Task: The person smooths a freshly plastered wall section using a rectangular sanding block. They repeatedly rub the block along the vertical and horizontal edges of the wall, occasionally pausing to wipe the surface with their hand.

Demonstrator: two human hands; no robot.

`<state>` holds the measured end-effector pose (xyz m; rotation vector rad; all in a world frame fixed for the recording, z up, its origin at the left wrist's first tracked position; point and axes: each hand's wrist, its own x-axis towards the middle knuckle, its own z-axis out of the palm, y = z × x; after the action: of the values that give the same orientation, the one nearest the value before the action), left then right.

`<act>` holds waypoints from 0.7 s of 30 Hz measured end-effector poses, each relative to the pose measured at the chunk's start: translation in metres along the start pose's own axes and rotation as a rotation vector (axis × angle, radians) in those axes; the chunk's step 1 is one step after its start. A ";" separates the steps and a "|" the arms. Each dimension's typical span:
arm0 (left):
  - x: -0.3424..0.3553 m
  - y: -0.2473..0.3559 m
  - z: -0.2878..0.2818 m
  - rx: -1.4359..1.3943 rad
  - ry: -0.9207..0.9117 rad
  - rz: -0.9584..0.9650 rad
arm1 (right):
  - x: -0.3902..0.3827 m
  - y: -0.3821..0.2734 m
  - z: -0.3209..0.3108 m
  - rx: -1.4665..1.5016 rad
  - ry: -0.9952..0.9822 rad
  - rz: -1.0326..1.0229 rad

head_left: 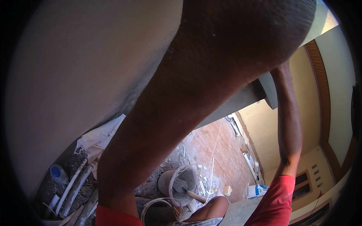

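Note:
My bare left arm [169, 101] rises from a red sleeve at the lower left and crosses the picture very close. It bends near the top right, where the forearm leaves the picture, so my left hand is out of sight. On the right, my right arm [289, 120] reaches up from its red sleeve [277, 197]. Its wrist passes behind the left arm, which hides my right hand. Beyond the arms is a grey slab edge [237, 101]. What either hand touches cannot be seen. Below stands a bucket [166, 182] with a trowel [196, 196] resting in grey mortar.
A plain wall [83, 56] fills the left. Under it lie several pipes or poles [73, 182], a blue-capped plastic bottle [58, 174] and a pale sack [100, 135]. A second bucket [160, 214] stands near my knee [213, 207]. Debris dots the reddish tiled floor [215, 143].

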<state>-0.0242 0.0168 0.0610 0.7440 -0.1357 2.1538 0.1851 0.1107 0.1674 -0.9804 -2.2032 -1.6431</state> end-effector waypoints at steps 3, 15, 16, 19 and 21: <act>0.002 0.002 0.001 -0.009 -0.004 0.010 | 0.005 0.019 -0.017 -0.113 0.026 0.036; 0.001 0.007 0.005 -0.037 -0.026 0.064 | -0.017 -0.034 0.010 0.022 -0.029 0.049; 0.000 0.008 0.005 -0.036 -0.026 0.069 | -0.012 -0.040 0.013 0.034 0.022 0.024; 0.000 0.009 0.006 -0.047 -0.030 0.096 | -0.004 -0.052 0.024 -0.113 0.016 -0.020; 0.000 0.008 0.008 -0.066 -0.034 0.129 | -0.003 -0.051 0.029 -0.037 -0.113 0.062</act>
<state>-0.0267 0.0089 0.0688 0.7519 -0.2778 2.2479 0.1612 0.1287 0.1161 -1.1668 -2.1959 -1.6446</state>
